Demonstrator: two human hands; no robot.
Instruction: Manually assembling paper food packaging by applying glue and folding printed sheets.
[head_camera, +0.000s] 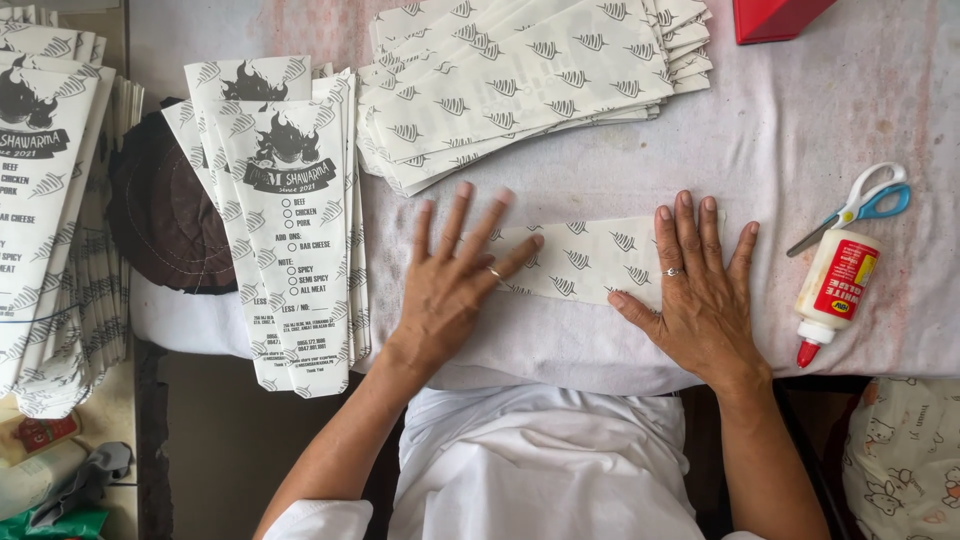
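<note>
A narrow folded white paper sheet (590, 258) with a small leaf pattern lies flat near the front edge of the cloth-covered table (820, 130). My left hand (455, 280) presses flat on its left end, fingers spread, a ring on one finger. My right hand (700, 290) presses flat on its right end, also with a ring. Neither hand grips anything.
A fanned stack of patterned sheets (530, 70) lies behind the hands. Finished printed paper bags (290, 220) are piled at left, more bags (50, 200) at far left. Glue bottle (835, 290) and blue-handled scissors (860, 205) lie at right, a red object (775, 18) at the back.
</note>
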